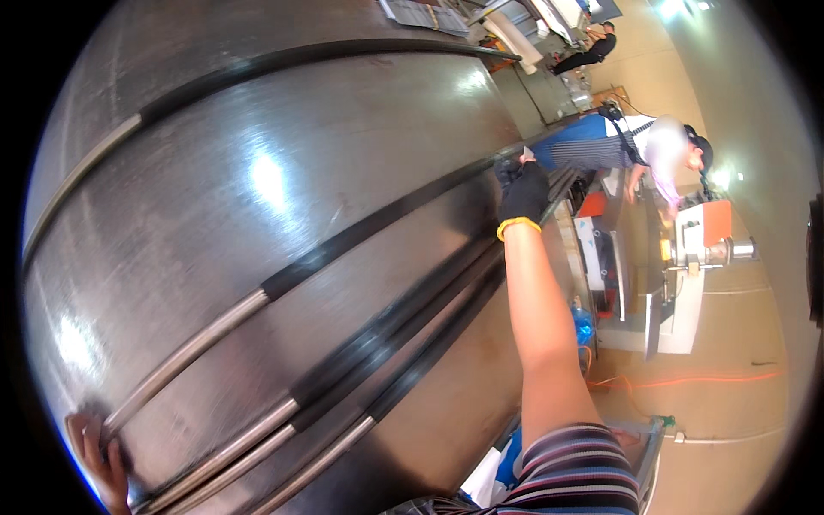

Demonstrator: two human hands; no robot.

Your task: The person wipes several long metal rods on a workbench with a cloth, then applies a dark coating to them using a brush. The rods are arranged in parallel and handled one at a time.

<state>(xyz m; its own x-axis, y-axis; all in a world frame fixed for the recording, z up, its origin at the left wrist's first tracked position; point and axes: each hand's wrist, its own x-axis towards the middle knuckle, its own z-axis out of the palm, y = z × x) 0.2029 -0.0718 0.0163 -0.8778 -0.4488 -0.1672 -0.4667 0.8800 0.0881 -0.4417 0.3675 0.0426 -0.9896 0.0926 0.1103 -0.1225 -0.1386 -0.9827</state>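
A long metal rod with a black sleeve over most of its length lies across the dark metal table. My left hand, bare, is at the lower left with its curled fingers around the rod's bare end. My right hand wears a black glove, with a yellow band at the wrist. It is closed at the sleeved far end of the same rod; a pale fingertip-like bit shows at its tip. Several more sleeved rods lie side by side, nearer to me.
Another sleeved rod lies farther across the shiny metal table. Papers lie at the table's far edge. At the right, a co-worker bends near a machine. A second person is farther back. An orange cable crosses the floor.
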